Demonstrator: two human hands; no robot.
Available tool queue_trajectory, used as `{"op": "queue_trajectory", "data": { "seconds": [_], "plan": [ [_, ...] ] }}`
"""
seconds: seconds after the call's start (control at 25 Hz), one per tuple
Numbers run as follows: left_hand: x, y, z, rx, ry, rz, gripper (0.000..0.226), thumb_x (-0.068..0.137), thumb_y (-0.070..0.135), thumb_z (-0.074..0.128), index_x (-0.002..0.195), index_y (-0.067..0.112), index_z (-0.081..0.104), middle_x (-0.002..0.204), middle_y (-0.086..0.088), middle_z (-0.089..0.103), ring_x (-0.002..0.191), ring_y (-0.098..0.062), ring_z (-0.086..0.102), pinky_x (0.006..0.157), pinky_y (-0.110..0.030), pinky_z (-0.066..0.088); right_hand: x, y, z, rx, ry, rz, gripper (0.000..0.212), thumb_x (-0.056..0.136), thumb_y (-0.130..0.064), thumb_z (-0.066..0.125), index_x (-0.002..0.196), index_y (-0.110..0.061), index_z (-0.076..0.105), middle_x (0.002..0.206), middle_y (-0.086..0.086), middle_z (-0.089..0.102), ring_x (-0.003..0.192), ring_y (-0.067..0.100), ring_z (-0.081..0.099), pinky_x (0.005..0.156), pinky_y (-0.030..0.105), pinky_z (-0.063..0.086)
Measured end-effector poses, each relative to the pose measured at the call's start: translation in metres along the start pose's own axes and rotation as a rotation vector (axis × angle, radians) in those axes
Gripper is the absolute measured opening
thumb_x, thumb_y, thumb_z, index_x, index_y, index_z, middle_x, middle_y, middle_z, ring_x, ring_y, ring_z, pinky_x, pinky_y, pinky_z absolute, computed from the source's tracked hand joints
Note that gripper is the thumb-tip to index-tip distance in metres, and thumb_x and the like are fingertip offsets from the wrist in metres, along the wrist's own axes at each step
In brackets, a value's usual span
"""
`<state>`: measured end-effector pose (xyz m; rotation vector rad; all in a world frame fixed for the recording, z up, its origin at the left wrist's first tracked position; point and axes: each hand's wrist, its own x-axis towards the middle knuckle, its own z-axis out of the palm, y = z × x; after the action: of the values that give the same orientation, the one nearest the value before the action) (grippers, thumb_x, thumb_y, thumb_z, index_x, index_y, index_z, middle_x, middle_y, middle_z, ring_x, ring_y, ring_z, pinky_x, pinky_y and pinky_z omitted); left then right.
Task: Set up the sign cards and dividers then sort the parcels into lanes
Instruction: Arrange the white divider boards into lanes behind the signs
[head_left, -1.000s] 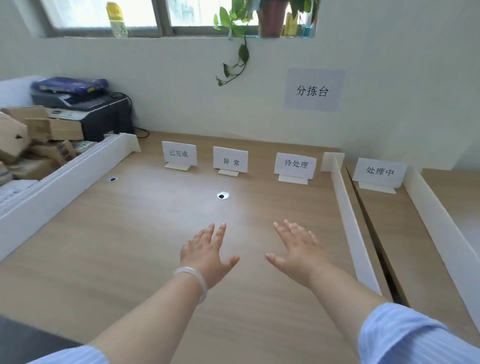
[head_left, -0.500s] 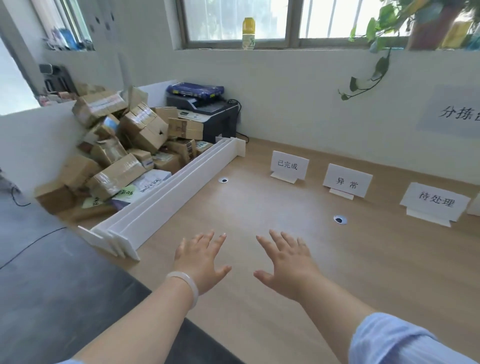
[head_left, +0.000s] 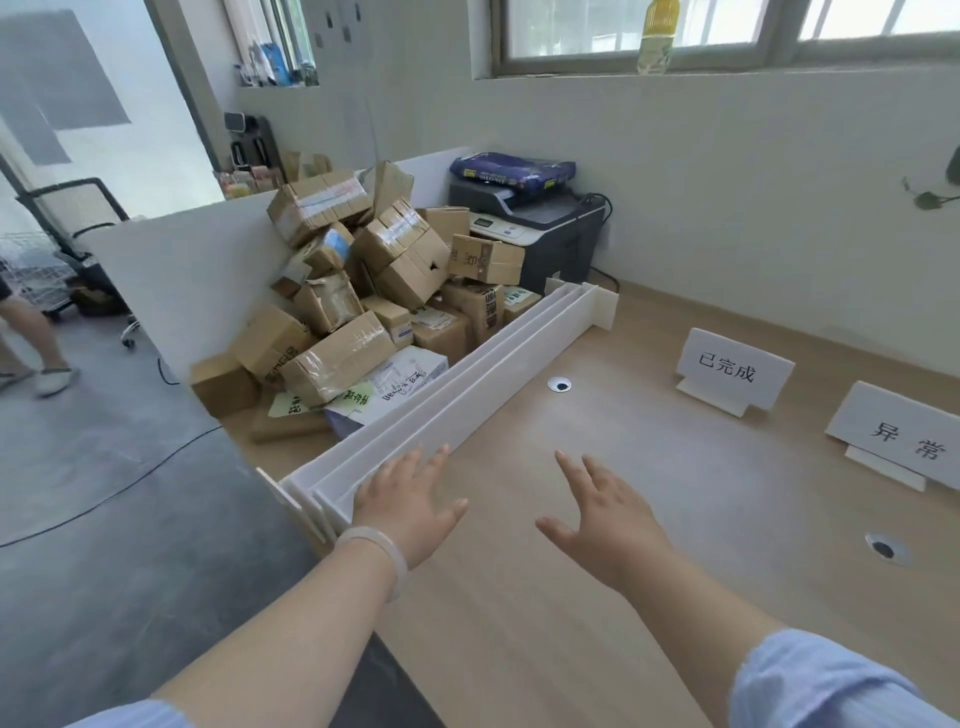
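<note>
Several long white dividers (head_left: 467, 384) lie stacked side by side along the left part of the wooden table (head_left: 649, 467). My left hand (head_left: 410, 499), fingers spread, hovers at their near end, just touching or nearly touching the closest one. My right hand (head_left: 602, 519) is open over bare table, holding nothing. A heap of brown cardboard parcels (head_left: 358, 291) sits beyond the dividers at the left. Two white sign cards stand at the right: one card (head_left: 732, 369) further back, another card (head_left: 904, 436) cut off by the frame edge.
A printer (head_left: 540, 228) with a blue packet on it stands in the corner behind the parcels. A white partition (head_left: 182, 275) backs the heap. Cable holes (head_left: 559, 385) (head_left: 884, 547) dot the table. A person's legs (head_left: 31, 338) and an office chair are on the grey floor at left.
My view has swung left from the sign cards to the dividers and parcel heap. Both hands moved left with it, and my left hand has reached the near end of the stacked dividers.
</note>
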<state>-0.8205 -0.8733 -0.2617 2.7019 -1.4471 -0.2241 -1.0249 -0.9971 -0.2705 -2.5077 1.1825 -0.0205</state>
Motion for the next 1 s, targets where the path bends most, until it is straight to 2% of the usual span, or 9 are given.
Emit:
{"op": "queue_trajectory", "data": {
  "seconds": [0.24,0.44,0.6,0.76,0.88,1.0],
  "plan": [
    [0.094,-0.077,-0.001,-0.060,-0.020,-0.008,0.067,0.098,0.060,0.036,0.156,0.040,0.009,0.164,0.004,0.010,0.149,-0.024,0.015,0.116,-0.042,0.023,0.070,-0.040,0.024,0.079,-0.035,0.067,0.082,0.093,-0.062,0.045,0.154,-0.041,-0.006,0.164,-0.003,-0.002,0.151,0.016,0.002,0.121,0.035,0.011],
    [0.183,-0.126,0.016,-0.179,-0.175,0.167,0.065,0.100,0.054,0.037,0.156,0.037,0.008,0.165,0.002,0.007,0.149,-0.024,0.011,0.118,-0.043,0.020,0.145,-0.107,0.059,0.161,-0.016,0.214,0.080,0.094,-0.059,0.045,0.154,-0.042,-0.005,0.164,-0.004,-0.003,0.151,0.017,0.002,0.119,0.036,0.014],
    [0.233,-0.137,0.031,-0.336,-0.243,0.313,0.063,0.102,0.041,0.044,0.157,0.029,0.015,0.164,-0.002,0.015,0.150,-0.020,0.012,0.121,-0.034,0.013,0.195,-0.153,0.081,0.164,-0.035,0.278,0.075,0.097,-0.057,0.041,0.154,-0.040,-0.005,0.164,-0.002,-0.002,0.151,0.018,0.003,0.118,0.037,0.016],
    [0.271,-0.127,0.041,-0.489,-0.312,0.386,0.060,0.102,0.030,0.046,0.156,0.026,0.020,0.162,0.001,0.022,0.149,-0.017,0.018,0.120,-0.031,0.014,0.227,-0.163,0.098,0.284,-0.013,0.424,0.072,0.099,-0.056,0.037,0.156,-0.036,-0.002,0.164,0.001,0.003,0.151,0.018,0.005,0.119,0.035,0.012],
    [0.282,-0.125,0.050,-0.499,-0.402,0.402,0.064,0.102,0.022,0.046,0.157,0.028,0.013,0.163,0.002,0.017,0.149,-0.016,0.017,0.118,-0.029,0.015,0.245,-0.165,0.108,0.367,-0.008,0.536,0.077,0.098,-0.054,0.041,0.156,-0.031,-0.004,0.164,0.001,0.004,0.150,0.020,0.007,0.119,0.037,0.014],
    [0.284,-0.127,0.064,-0.516,-0.544,0.370,0.078,0.100,0.019,0.047,0.156,0.033,-0.005,0.165,0.005,0.008,0.149,-0.016,0.020,0.114,-0.029,0.022,0.257,-0.176,0.117,0.520,-0.058,0.638,0.086,0.095,-0.046,0.049,0.156,-0.028,-0.008,0.163,0.000,0.010,0.148,0.021,0.017,0.116,0.036,0.024]
  ]
}}
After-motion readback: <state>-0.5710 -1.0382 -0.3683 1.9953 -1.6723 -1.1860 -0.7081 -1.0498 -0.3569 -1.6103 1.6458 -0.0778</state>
